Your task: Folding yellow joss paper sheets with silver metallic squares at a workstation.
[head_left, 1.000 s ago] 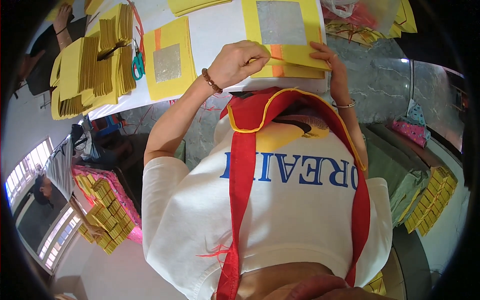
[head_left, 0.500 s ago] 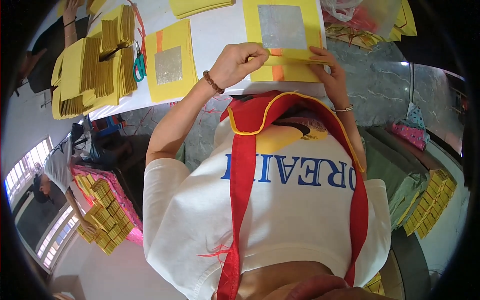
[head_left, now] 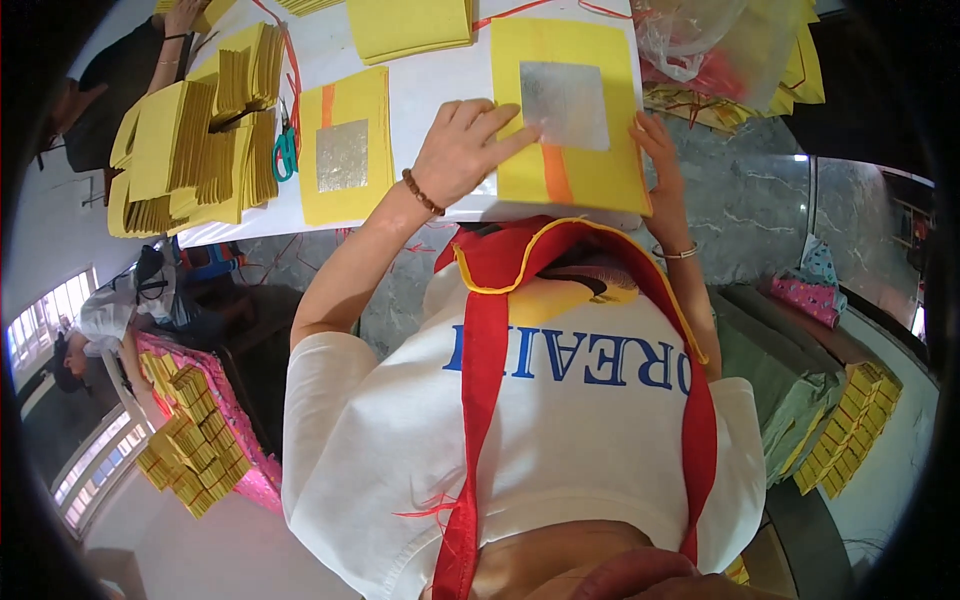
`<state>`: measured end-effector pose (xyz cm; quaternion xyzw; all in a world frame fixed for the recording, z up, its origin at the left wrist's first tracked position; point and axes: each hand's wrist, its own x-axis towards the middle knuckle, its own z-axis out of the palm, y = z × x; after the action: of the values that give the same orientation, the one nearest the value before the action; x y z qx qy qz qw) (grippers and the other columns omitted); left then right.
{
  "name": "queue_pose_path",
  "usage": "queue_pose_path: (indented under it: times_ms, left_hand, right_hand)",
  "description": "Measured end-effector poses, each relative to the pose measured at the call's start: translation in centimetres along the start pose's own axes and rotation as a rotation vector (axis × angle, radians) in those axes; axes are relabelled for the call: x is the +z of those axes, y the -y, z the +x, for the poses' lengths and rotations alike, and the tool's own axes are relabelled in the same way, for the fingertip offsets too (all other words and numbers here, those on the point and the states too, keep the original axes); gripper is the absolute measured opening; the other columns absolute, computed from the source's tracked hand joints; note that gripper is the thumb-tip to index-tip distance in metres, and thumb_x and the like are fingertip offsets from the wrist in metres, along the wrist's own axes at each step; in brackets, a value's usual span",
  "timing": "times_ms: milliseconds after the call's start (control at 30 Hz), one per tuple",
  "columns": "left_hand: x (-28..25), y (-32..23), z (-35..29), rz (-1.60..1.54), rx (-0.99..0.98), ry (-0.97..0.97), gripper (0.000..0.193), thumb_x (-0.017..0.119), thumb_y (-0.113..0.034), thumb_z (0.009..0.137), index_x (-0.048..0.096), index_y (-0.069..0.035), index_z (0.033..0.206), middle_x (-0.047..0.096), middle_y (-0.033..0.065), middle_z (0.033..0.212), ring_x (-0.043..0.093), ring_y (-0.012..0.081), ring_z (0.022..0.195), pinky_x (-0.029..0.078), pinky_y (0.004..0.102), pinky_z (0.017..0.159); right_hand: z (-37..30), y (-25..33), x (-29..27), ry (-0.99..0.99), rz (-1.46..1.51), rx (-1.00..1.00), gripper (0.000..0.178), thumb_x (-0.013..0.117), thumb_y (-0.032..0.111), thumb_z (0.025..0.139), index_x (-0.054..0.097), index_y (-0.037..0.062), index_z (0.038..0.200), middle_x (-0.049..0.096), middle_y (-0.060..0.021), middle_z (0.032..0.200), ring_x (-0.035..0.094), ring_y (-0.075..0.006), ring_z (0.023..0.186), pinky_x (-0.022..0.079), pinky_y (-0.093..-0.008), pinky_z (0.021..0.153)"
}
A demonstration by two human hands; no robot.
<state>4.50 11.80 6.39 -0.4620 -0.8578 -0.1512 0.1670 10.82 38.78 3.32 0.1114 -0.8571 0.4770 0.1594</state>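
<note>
In front of me at the table's edge lies a stack of yellow paper sheets (head_left: 515,185). Its top sheet is flat, with a silver foil square (head_left: 565,105) and an orange stripe (head_left: 556,172) running down it. My left hand (head_left: 468,150) rests at the stack's left side, fingers apart, fingertips on the sheet near the foil's lower left corner. Along the right edge stands my right hand (head_left: 662,170), fingers stretched out and touching the paper's side. I see nothing gripped in either hand.
Left of the stack lies another foil-marked yellow pile (head_left: 345,200), then teal-handled scissors (head_left: 285,153) and bundles of folded yellow paper (head_left: 175,140). A clear plastic bag (head_left: 690,45) is at the far right. Two other people are on the left, one's arm (head_left: 165,65) at the table.
The near part of the top sheet, folded up and pinched in my left hand before, now lies flat. My left hand has let go and spread its fingers; the right remains at the edge.
</note>
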Motion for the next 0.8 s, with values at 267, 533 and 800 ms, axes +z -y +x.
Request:
queue_pose_path:
  times_ms: [267,533,800]
  left_hand:
    - [-2.0,-1.9,-1.4,-0.338,-0.079,0.106,0.035,0.059,-0.011,0.069,0.061,-0.012,0.104,0.060,0.0089,0.100,0.054,0.0259,0.088,0.042,0.0350,0.077]
    - [0.4,-0.5,0.9,-0.848,-0.773,0.011,0.029,0.057,-0.026,0.087,0.052,0.000,0.075,0.051,0.0159,0.056,0.049,0.0295,0.048,0.039,0.0371,0.048]
    - [3.0,0.7,0.9,-1.089,-1.002,0.016,0.023,0.059,-0.021,0.086,0.052,0.000,0.082,0.044,-0.0004,0.051,0.037,0.0052,0.046,0.029,0.0243,0.041]
  right_hand:
    - [0.5,1.2,-2.5,0.375,-0.329,-0.278,0.029,0.066,0.022,0.076,0.062,0.0144,0.103,0.059,-0.0045,0.115,0.047,-0.0219,0.118,0.025,-0.0403,0.100]
    - [2.0,1.7,-0.4,0.125,0.272,0.395,0.034,0.060,0.017,0.083,0.055,0.0038,0.114,0.063,-0.0102,0.101,0.059,-0.0129,0.087,0.046,-0.0251,0.071]
    - [2.9,1.0,0.7,0.036,0.243,0.446,0.046,0.063,0.015,0.080,0.051,0.0050,0.124,0.065,-0.0125,0.100,0.059,-0.0106,0.085,0.047,-0.0240,0.073]
